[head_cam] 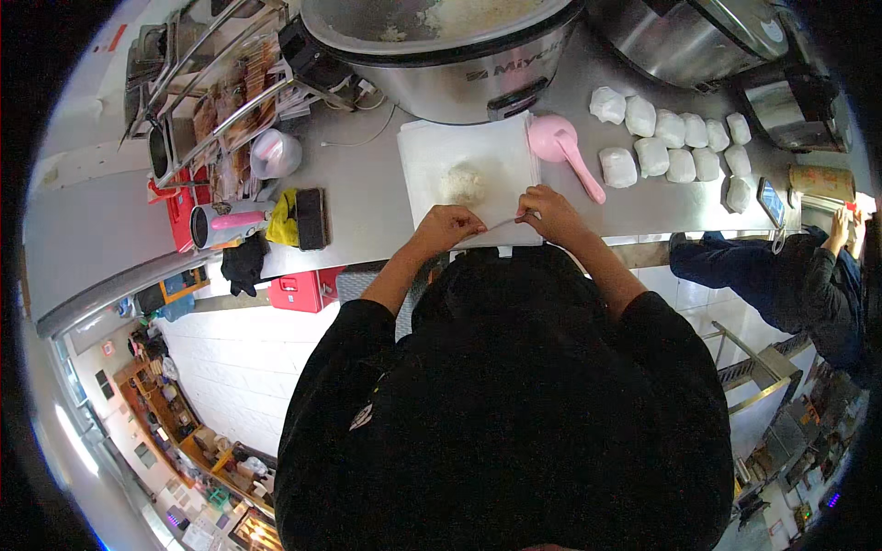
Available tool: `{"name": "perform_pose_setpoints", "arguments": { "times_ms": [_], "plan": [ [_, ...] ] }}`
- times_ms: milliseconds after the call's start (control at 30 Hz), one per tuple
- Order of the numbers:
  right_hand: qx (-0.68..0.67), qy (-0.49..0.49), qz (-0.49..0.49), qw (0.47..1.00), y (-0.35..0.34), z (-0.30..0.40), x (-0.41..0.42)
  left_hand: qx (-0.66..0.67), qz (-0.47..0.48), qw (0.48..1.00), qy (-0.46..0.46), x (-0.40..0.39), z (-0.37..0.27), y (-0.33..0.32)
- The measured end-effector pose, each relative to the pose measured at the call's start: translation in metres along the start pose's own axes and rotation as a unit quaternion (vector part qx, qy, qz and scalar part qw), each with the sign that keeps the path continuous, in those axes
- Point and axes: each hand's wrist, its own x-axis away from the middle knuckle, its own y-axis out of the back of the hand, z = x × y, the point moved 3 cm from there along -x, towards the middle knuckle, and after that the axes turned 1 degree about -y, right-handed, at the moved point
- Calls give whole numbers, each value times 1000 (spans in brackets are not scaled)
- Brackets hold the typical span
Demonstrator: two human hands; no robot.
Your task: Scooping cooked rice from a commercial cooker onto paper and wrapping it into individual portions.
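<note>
A mound of cooked white rice (463, 184) lies on a stack of white wrapping paper (427, 155) on the steel counter before me. My left hand (446, 229) pinches the near edge of the top sheet (501, 223), just below the rice. At the same edge, to the right, my right hand (549, 215) has the paper between thumb and fingers. The edge between both hands looks slightly lifted. Touching the stack's right side is a pink plastic rice scoop (555, 140), its handle pointing towards me.
A large Miyako rice cooker (441, 76) stands open behind the paper, with rice inside. Several wrapped white packets (651, 157) sit in rows at the right. A black phone (311, 219), a yellow cloth (281, 219) and a metal rack (220, 124) are left. Another person (778, 275) is far right.
</note>
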Motion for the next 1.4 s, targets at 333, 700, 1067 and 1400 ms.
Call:
{"name": "perform_pose_setpoints", "arguments": {
  "times_ms": [333,700,1067,1400],
  "plan": [
    [-22,-15,-3,1000,2,0,-1,-56,-39,990,-124,20,-22,12],
    [-132,-192,-129,964,4,-8,-18,33,-222,973,47,22,32,61],
    [53,-201,-172,963,-23,-23,-51,-302,-334,884,125,-1,38,31],
    [175,-69,-200,961,1,26,-50,-204,-399,894,-2,20,-3,42]
  ]
}}
